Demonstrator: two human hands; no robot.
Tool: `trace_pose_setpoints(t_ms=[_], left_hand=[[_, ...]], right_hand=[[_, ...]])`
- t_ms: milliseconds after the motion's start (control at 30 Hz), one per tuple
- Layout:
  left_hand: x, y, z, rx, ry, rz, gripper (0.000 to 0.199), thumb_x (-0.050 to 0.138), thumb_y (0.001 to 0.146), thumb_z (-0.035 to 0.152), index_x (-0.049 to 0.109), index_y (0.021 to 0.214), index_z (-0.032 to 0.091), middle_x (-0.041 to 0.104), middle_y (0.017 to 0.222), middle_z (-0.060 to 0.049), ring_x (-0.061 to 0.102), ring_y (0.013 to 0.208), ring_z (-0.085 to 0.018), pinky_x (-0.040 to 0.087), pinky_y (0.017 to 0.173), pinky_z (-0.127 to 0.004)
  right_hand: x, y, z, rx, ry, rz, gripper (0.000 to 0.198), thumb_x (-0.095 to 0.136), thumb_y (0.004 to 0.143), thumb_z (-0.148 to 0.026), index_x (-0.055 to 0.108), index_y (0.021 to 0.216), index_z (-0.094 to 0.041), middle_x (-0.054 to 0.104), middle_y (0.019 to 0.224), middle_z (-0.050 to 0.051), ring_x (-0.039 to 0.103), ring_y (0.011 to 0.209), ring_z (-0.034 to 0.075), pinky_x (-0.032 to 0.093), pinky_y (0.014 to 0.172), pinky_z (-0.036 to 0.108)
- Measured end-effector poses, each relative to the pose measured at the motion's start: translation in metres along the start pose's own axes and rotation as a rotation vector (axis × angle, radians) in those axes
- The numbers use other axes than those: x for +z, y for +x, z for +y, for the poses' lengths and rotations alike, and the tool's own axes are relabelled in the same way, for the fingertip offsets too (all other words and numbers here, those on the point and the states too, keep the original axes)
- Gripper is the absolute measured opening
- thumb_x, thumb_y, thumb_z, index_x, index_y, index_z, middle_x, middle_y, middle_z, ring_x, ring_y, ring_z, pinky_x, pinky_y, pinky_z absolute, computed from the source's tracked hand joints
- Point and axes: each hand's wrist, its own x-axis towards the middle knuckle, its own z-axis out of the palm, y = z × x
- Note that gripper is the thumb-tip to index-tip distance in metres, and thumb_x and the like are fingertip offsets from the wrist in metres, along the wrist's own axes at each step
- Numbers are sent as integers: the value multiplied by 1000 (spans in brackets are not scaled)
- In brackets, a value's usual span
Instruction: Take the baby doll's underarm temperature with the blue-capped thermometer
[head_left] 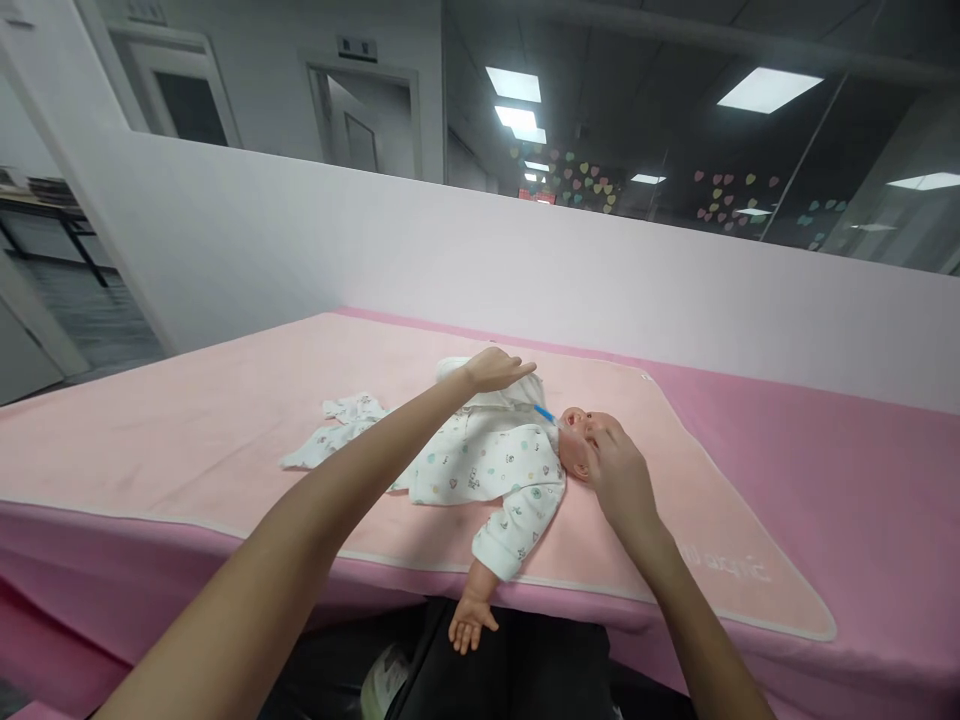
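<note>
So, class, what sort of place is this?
Probably an infant-care training room: a baby doll lies on a pink blanket, with ceiling light panels and colourful heart shapes visible above the low wall.

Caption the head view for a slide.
Left hand over baby doll in patterned white clothes; right hand at its head.

The doll's shirt [469, 465] is white with small multicoloured prints; blanket [195, 420] peach, white-edged; cloth [847, 480] deeper pink; thin strip [544, 412] blue.
</note>
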Motion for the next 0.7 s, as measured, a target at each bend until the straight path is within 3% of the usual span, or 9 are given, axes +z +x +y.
trace_pose_setpoints(t_ms=[133, 267, 367, 500, 700], left_hand=[[2, -4, 1, 12, 22, 51, 25, 35, 82, 10, 50, 100, 19, 61, 70, -7, 58, 52, -16, 31, 47, -23], [5, -7, 3, 45, 42, 91, 23, 35, 83, 12, 50, 100, 19, 60, 68, -5, 57, 51, -15, 29, 44, -22], [3, -9, 7, 140, 25, 119, 24, 34, 83, 12, 50, 100, 19, 59, 69, -5, 55, 52, -14, 29, 44, -23], [-6, -12, 15, 266, -7, 126, 26, 29, 85, 11, 49, 100, 20, 58, 69, -5, 54, 54, -13, 30, 46, -24], [-11, -16, 13, 200, -63, 76, 28, 29, 85, 11, 47, 105, 20, 58, 73, -6, 54, 58, -12, 32, 48, -23]], right_hand=[[27, 59, -4, -28, -179, -212, 19, 42, 85, -16, 54, 71, -16, 55, 76, 7, 50, 67, 16, 32, 57, 25], [48, 87, -10, 76, -118, -370, 14, 44, 85, -17, 53, 74, -17, 54, 72, 5, 48, 64, 14, 29, 56, 24], [56, 100, -17, 121, -66, -378, 8, 46, 84, -19, 53, 85, -15, 55, 74, 5, 50, 67, 14, 29, 56, 24], [58, 117, -20, 165, -16, -380, 13, 49, 83, -19, 51, 95, -14, 57, 81, 7, 52, 69, 15, 31, 55, 23], [47, 134, -14, 109, -60, -446, 26, 62, 70, -13, 52, 94, -12, 57, 90, 9, 54, 76, 16, 34, 55, 21]])
